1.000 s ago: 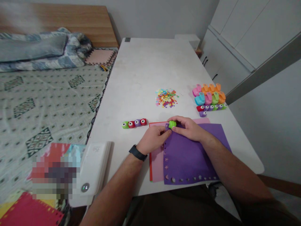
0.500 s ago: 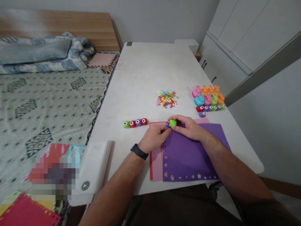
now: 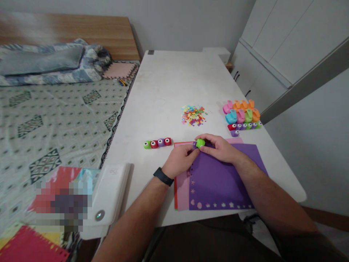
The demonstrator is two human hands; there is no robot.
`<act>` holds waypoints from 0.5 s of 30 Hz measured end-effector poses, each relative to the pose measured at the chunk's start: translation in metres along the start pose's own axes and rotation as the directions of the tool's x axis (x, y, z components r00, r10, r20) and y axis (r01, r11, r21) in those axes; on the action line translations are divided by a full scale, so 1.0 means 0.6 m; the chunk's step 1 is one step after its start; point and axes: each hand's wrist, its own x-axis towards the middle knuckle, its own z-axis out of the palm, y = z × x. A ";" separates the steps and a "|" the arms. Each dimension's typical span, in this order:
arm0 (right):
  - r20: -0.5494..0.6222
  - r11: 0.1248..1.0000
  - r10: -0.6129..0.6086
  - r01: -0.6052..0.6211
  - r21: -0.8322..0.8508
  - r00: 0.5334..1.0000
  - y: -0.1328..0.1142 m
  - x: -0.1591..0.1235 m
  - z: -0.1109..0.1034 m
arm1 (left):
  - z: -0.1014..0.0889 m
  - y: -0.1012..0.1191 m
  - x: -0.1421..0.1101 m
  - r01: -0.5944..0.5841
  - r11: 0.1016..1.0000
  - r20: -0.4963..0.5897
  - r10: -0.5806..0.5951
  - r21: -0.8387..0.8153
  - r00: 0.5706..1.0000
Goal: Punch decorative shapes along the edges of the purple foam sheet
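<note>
My right hand (image 3: 216, 147) is closed on a small green craft punch (image 3: 200, 143), set at the top left corner of a purple sheet (image 3: 223, 178). With its fingers pinched together, my left hand (image 3: 182, 158) grips that sheet's left edge just beside the punch. Cut-out shapes, such as stars, flowers and a heart, run along the sheet's left and bottom edges. Beneath it lie a pink sheet (image 3: 182, 194) and a red sheet (image 3: 176, 198), sticking out at the left.
Left of the sheets stands a row of small punches (image 3: 157, 143). Beyond my hands is a heap of paper cut-outs (image 3: 194, 115). More punches (image 3: 241, 115) stand at the right. A white laminator-like device (image 3: 110, 194) occupies the table's left edge, beside a bed (image 3: 68, 109).
Both hands keep their hold at the corner. The purple sheet's bottom edge seems to lie flatter, with pink showing through its holes. The view has shifted slightly.
</note>
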 end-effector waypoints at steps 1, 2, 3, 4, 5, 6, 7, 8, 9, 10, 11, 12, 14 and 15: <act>-0.001 1.000 0.002 -0.002 0.001 1.000 0.001 0.000 0.000 | 0.001 0.000 0.000 -0.003 1.000 -0.003 0.003 0.003 1.000; 0.000 1.000 0.003 -0.003 0.001 1.000 0.001 0.000 0.000 | 0.002 -0.001 0.000 -0.004 1.000 -0.005 0.004 0.007 1.000; 0.003 1.000 0.002 -0.002 0.000 1.000 0.002 0.000 0.000 | 0.003 -0.001 0.000 -0.005 1.000 -0.006 0.005 0.012 1.000; 0.005 1.000 -0.001 0.001 -0.002 1.000 0.003 0.000 0.000 | 0.003 -0.002 0.000 -0.006 1.000 -0.006 0.007 0.015 1.000; 0.007 1.000 -0.004 0.004 -0.001 1.000 0.003 0.001 -0.001 | 0.003 -0.002 0.001 -0.009 1.000 -0.005 0.009 0.018 1.000; 0.008 1.000 -0.006 0.006 0.000 1.000 0.003 0.001 -0.001 | 0.003 -0.003 0.001 -0.012 1.000 -0.005 0.012 0.021 1.000; 0.007 1.000 -0.006 0.006 0.001 1.000 0.002 0.001 -0.002 | 0.003 -0.003 0.001 -0.017 1.000 -0.005 0.017 0.023 1.000; 0.004 1.000 -0.006 0.006 0.002 1.000 0.001 0.000 -0.003 | 0.002 -0.002 0.001 -0.023 0.999 -0.004 0.024 0.026 1.000; 0.001 1.000 -0.004 0.004 0.003 1.000 0.000 0.000 -0.004 | 0.002 -0.002 0.000 -0.027 0.999 -0.003 0.027 0.028 1.000; -0.002 1.000 -0.001 0.001 0.002 1.000 -0.002 0.000 -0.005 | 0.002 -0.001 0.000 -0.028 0.999 -0.005 0.028 0.031 1.000; -0.004 1.000 0.002 -0.002 0.001 1.000 -0.003 0.000 -0.006 | 0.001 0.000 0.000 -0.027 0.999 -0.006 0.027 0.033 1.000; -0.005 1.000 0.004 -0.004 0.001 1.000 -0.005 -0.001 -0.006 | 0.000 0.001 0.000 -0.024 0.999 -0.009 0.024 0.036 1.000; -0.006 1.000 0.004 -0.004 0.005 1.000 -0.007 -0.001 -0.007 | -0.001 0.003 -0.001 -0.017 0.999 -0.014 0.018 0.041 1.000; -0.006 1.000 0.003 -0.003 0.009 1.000 -0.007 -0.001 -0.007 | -0.002 0.004 -0.001 -0.017 0.999 -0.014 0.018 0.042 1.000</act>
